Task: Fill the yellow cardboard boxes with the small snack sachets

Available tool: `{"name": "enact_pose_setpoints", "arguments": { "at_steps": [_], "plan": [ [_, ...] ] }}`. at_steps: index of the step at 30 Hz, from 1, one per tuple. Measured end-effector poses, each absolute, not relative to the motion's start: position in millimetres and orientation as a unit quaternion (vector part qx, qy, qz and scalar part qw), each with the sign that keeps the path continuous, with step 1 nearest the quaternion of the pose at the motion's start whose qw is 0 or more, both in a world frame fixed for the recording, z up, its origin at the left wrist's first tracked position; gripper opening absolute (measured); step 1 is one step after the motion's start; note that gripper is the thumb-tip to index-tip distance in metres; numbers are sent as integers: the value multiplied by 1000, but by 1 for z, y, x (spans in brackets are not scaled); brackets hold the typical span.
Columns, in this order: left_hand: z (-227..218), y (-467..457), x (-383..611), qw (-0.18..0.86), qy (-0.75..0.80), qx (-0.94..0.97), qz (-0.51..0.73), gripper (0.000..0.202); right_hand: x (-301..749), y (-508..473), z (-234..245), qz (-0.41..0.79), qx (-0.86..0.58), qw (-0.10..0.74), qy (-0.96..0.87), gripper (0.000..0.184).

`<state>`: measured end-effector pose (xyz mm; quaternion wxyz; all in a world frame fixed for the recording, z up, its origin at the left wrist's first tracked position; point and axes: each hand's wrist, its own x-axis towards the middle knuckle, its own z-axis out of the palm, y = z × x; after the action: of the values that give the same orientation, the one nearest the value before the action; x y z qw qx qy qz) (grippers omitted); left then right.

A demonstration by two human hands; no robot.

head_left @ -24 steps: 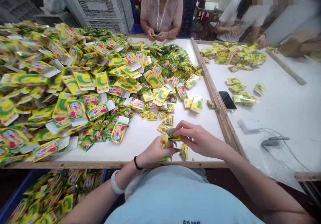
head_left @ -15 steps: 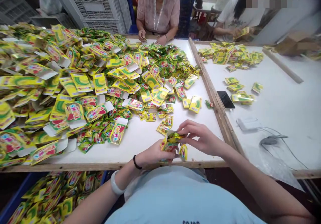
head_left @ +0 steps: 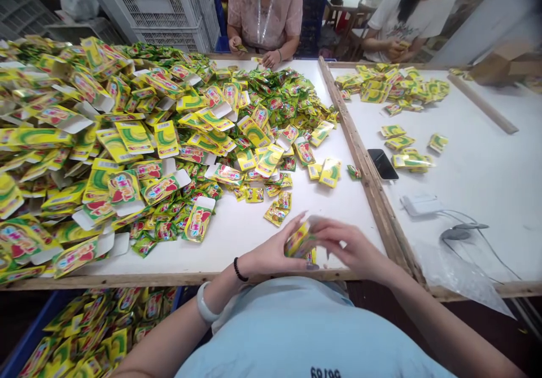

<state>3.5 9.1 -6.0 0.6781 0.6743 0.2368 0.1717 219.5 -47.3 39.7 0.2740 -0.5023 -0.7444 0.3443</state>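
Gripping a small yellow carton, the left hand is curled around its side, just above the near edge of the bench. The right hand has its fingers bent at the carton's upper right end; whether it pinches anything cannot be told. Small yellow packets lie on the bench just beyond the hands. A large heap of printed cartons occupies the left side, with green packets massed at its right. A wooden strip divides the surface; immediately right of it lies a dark-screened phone. Opposite, a person in a pink shirt holds a small item.
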Motion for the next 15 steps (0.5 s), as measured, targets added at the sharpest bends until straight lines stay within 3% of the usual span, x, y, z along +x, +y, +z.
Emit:
{"name": "enact_pose_setpoints", "arguments": {
  "at_steps": [2, 5, 9, 11, 15],
  "plan": [
    [-10, 22, 0, 578, 286, 731, 222, 74, 259, -37, 38, 156, -624, 278, -713, 21],
    [-25, 48, -13, 428, 355, 786, 270, 39, 330, -13, 36, -140, -766, 214, -590, 26],
    [-46, 73, -37, 305, 439, 799, 274, 23, 380, 22, 8, -155, -758, 121, -622, 47],
    [-52, 76, -51, 279, 479, 785, 276, 21, 379, 38, -18, -122, -730, 87, -667, 47],
    [-53, 75, -79, 250, 534, 753, 291, 22, 365, 60, -59, -79, -705, 119, -695, 37]
  ]
}}
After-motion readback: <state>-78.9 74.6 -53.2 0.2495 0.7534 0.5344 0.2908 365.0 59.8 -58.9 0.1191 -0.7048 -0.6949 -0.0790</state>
